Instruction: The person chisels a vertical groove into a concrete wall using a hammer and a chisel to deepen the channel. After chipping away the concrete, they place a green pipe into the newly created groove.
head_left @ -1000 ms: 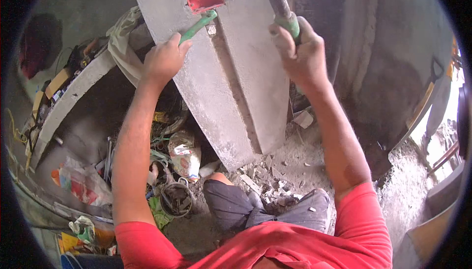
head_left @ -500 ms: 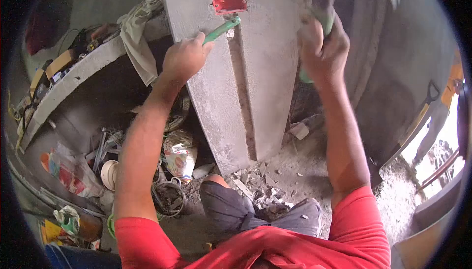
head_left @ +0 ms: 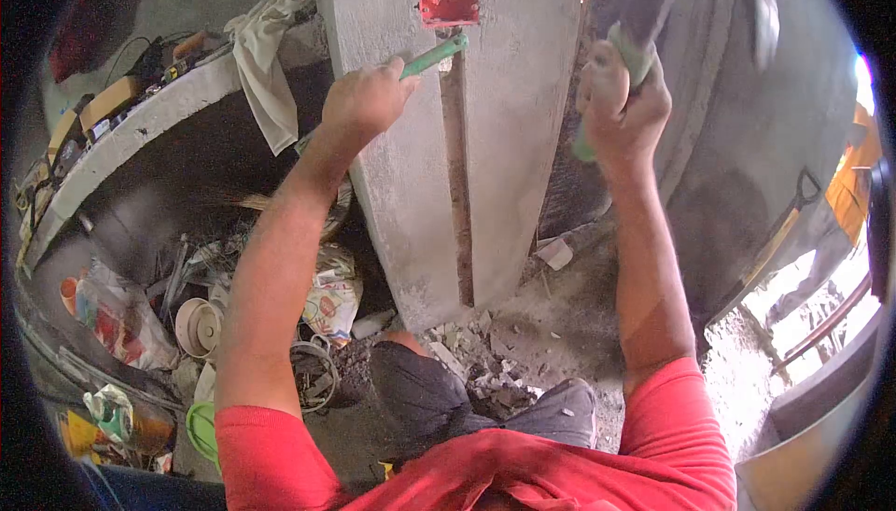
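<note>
My left hand [head_left: 369,98] is closed around a green chisel [head_left: 437,56]. One end of this rod shows over the upper part of a groove in the grey wall section; its other end is hidden by the fist. Above it, a red electrical box [head_left: 448,9] is set into the plaster. On the right, my right hand [head_left: 627,105] is closed on the green grip of a hammer [head_left: 767,16], held raised; its metal head is smeared by motion. The narrow vertical groove [head_left: 458,175] runs from under the box down toward the floor.
Broken rubble [head_left: 499,376] lies at the wall's foot, by my knees. A curved ledge [head_left: 140,147] at left carries tools and a cloth [head_left: 266,63]. Bags, a white round fitting [head_left: 198,326] and cables clutter the floor below. A shovel [head_left: 789,222] leans at right.
The view has shifted slightly, so the wall and box sit a little further right. The hammer head shows further right and lower. Both hands keep their grips.
</note>
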`<state>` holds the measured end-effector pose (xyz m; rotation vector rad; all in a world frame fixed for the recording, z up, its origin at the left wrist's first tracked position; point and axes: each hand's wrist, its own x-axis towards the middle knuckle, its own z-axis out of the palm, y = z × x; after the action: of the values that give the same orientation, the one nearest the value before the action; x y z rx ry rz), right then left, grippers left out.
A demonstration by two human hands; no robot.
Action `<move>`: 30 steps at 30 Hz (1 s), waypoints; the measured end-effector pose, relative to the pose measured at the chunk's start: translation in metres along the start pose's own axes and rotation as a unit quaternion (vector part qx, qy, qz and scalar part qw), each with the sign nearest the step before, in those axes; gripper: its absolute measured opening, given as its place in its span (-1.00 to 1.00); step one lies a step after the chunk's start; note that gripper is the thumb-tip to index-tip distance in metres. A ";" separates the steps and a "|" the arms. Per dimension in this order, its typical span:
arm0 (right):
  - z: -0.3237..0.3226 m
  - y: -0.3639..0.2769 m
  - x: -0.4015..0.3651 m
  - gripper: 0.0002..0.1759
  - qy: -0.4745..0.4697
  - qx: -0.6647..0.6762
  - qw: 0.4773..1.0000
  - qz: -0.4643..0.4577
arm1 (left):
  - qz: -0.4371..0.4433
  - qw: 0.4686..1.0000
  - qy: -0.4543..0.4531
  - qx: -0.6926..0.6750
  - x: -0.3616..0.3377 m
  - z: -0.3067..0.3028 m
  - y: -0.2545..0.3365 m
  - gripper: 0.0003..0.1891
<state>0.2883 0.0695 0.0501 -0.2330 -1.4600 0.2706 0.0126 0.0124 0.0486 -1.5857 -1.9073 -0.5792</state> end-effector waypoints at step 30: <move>-0.009 -0.009 0.015 -0.57 -0.070 -0.169 0.983 0.013 | 0.043 0.999 0.020 -0.005 0.005 0.005 -0.015 -0.57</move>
<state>0.2991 0.0662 0.0664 -0.5169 -1.6403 0.0582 -0.0039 0.0163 0.0491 -1.6423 -1.7995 -0.5797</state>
